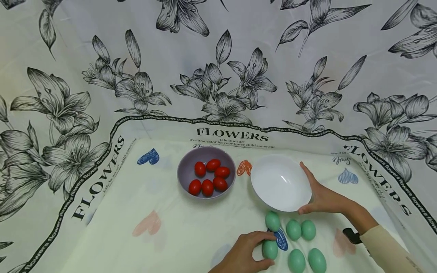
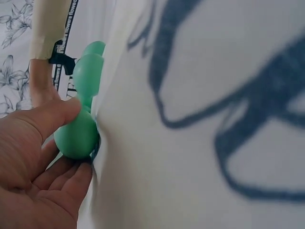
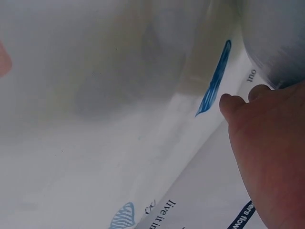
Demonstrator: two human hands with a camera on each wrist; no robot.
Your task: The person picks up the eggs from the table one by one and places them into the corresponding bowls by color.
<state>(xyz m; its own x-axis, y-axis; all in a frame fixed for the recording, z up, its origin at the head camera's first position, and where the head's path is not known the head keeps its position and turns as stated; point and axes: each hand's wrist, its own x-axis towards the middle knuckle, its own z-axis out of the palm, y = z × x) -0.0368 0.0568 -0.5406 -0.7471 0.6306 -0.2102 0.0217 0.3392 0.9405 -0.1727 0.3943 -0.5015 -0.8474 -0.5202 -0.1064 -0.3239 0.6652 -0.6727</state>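
My left hand pinches a green egg between thumb and fingers on the cloth. In the left wrist view, that green egg sits between the thumb and the curled fingertips. At the right side of a white bowl, my right hand grips the wall, thumb near the front and a finger toward the back. No contents show inside this bowl. Several other green eggs lie loose in front of it. The right wrist view shows part of the bowl beside the hand.
Left of the white bowl stands a purple bowl with several red eggs in it. A pale cloth with printed hearts covers the table. Behind rises a flower-printed cloth.
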